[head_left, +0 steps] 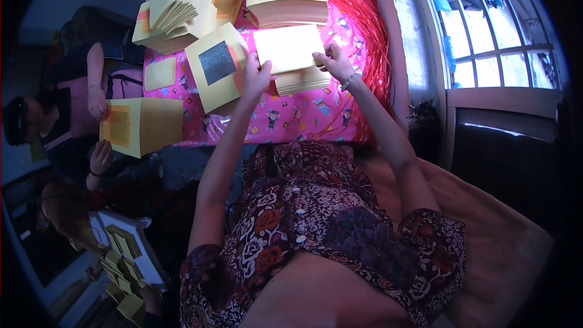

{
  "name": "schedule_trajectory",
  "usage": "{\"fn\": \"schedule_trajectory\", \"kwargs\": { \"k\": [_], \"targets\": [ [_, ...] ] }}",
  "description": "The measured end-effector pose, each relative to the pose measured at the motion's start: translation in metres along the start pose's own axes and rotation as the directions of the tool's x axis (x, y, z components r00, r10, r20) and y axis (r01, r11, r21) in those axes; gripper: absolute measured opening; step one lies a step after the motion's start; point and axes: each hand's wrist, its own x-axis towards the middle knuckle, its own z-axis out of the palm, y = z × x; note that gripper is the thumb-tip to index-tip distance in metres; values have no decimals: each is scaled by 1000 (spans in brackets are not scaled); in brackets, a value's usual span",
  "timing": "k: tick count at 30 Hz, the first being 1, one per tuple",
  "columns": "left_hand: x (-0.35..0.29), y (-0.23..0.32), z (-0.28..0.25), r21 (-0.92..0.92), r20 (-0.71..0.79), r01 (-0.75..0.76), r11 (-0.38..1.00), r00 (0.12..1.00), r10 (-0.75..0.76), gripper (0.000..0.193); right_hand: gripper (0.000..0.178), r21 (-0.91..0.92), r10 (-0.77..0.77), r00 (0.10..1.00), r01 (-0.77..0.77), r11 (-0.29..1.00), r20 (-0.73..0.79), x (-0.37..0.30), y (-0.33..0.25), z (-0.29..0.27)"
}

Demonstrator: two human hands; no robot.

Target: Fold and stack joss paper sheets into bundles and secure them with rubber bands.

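1. It seems to be a small, home-like workshop for handling paper.
2. On the pink cartoon-patterned tablecloth [291, 124] there are stacks of yellowish paper [285, 12] and red strands [378, 54].
3. Beside it, another person [79, 109] handles similar paper [159, 124].
4. A barred window [486, 30] is near.

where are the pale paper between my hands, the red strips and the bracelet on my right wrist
Pale paper [288, 48], head view: middle of its bright top face.
Red strips [375, 42], head view: strands midway along the bundle.
Bracelet [350, 81], head view: middle of its visible band.
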Motion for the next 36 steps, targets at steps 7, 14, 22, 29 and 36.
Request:
{"fn": "schedule_trajectory", "kwargs": {
  "k": [7, 14, 22, 29, 36],
  "targets": [
    [0, -41, 25, 769, 12, -55, 636, 997, 72, 36, 43, -383, -110, 985, 50, 922, -136, 1, 64, -26],
    [11, -66, 15, 837, 11, -4, 547, 1000, -10, 44, 43, -520, -77, 988, -3, 854, -132, 4, 77, -15],
    [13, -87, 15, 845, 32, -31, 533, 999, 8, 49, 40, -457, -41, 994, -11, 889, -103, 4, 100, -13],
    [8, -67, 33, 899, -49, 124, 420, 982, -185, 50, 41, -737, -67, 987, -61, 673, -143, 0, 91, -1],
    [-4, -65, 43, 892, -145, 191, 409, 979, -142, 49, 48, -773, -158, 961, -80, 630, -228, -7, 87, 5]
  ]
}}
